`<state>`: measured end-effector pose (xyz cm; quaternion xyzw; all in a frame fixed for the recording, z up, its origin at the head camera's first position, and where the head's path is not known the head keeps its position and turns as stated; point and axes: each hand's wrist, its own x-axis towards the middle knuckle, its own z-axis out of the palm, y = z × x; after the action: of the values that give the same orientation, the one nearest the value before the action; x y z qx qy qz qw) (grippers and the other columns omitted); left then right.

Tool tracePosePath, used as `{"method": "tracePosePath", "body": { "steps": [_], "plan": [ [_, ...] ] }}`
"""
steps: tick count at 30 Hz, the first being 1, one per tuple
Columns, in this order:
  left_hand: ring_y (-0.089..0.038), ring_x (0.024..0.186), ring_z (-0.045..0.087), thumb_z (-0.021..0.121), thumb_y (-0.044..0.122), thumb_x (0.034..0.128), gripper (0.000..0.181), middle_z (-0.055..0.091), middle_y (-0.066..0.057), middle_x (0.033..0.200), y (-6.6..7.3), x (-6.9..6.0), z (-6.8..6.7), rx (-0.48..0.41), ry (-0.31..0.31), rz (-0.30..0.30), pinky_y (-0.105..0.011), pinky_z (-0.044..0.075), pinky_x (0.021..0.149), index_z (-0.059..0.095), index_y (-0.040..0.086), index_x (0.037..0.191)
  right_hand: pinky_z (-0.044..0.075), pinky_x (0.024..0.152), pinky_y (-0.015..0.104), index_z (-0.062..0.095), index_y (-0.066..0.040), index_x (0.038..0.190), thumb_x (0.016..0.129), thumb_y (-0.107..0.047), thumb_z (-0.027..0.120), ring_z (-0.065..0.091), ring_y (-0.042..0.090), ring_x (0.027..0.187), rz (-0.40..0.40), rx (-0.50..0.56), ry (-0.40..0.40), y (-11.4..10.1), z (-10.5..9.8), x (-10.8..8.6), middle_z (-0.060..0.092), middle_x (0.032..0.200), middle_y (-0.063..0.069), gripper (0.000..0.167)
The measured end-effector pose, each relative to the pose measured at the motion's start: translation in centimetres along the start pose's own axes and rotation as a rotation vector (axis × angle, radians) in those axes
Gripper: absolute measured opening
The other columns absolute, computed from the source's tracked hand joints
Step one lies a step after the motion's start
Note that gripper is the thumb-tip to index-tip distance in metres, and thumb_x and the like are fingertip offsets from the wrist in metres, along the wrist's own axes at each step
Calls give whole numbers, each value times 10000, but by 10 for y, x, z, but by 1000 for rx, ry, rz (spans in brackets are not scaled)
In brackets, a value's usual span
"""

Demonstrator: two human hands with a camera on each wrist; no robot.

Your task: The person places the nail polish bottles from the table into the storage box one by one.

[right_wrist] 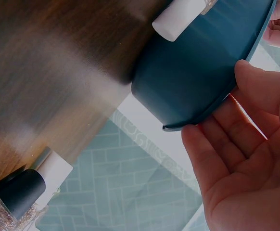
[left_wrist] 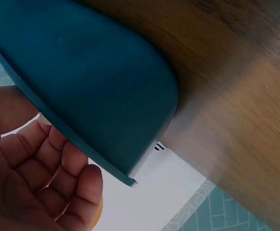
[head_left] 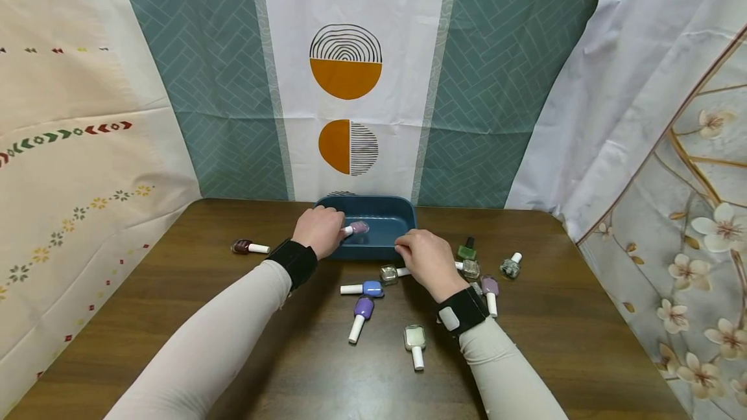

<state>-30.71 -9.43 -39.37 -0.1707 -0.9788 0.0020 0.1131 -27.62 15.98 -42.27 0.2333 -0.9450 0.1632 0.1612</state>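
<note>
A dark teal bin [head_left: 373, 253] stands at the table's back edge. My left hand [head_left: 319, 231] is at its left end, pinching the white cap of a pink polish bottle [head_left: 359, 227] that lies over the bin's inside. In the left wrist view, a bit of the cap [left_wrist: 44, 119] shows between thumb and fingers of the left hand [left_wrist: 39, 178], beside the bin's rim. My right hand [head_left: 430, 260] holds the bin's right front corner. The right wrist view shows the right hand [right_wrist: 250, 144] with its thumb and fingers at the rim of the bin [right_wrist: 193, 62].
A dark red bottle [head_left: 240, 246] lies left of the bin. In front are a blue bottle [head_left: 372, 288], a purple bottle [head_left: 364, 307] and a clear one [head_left: 415, 337]. Several more, including a green bottle [head_left: 467, 252] and a grey glitter one [head_left: 510, 268], are at the right.
</note>
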Motion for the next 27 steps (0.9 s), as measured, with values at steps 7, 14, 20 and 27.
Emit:
{"method": "tracePosePath", "body": {
  "steps": [7, 14, 20, 27],
  "plan": [
    [-278, 755, 601, 849, 256, 1005, 232, 671, -68, 802, 3, 4, 0, -7, -29, 4, -411, 532, 711, 789, 33, 1025, 631, 873, 488, 865, -118, 1105, 1041, -167, 795, 754, 275, 1042, 3, 8, 2, 0, 0, 0, 801, 1086, 50, 107],
    [-278, 752, 620, 836, 247, 1013, 200, 680, -54, 773, 6, 8, 4, 7, -44, 5, -431, 529, 737, 804, 52, 984, 632, 867, 487, 865, -109, 1108, 1040, -159, 795, 756, 276, 1035, 7, 14, -2, -1, 0, 0, 800, 1081, 53, 109],
    [-280, 755, 642, 826, 239, 1018, 182, 698, -50, 768, 6, 13, 6, 13, -73, 5, -456, 559, 768, 820, 61, 984, 630, 877, 486, 865, -103, 1111, 1041, -158, 793, 754, 279, 1046, 6, 15, 4, -1, 0, 0, 800, 1086, 54, 114],
    [-250, 703, 596, 810, 197, 1017, 157, 622, -23, 705, 7, 21, 5, 19, -143, -18, -444, 558, 758, 792, 80, 914, 630, 881, 482, 863, -107, 1107, 1041, -161, 794, 752, 275, 1053, 6, 10, 3, -1, 0, 0, 799, 1090, 52, 110]
  ]
}}
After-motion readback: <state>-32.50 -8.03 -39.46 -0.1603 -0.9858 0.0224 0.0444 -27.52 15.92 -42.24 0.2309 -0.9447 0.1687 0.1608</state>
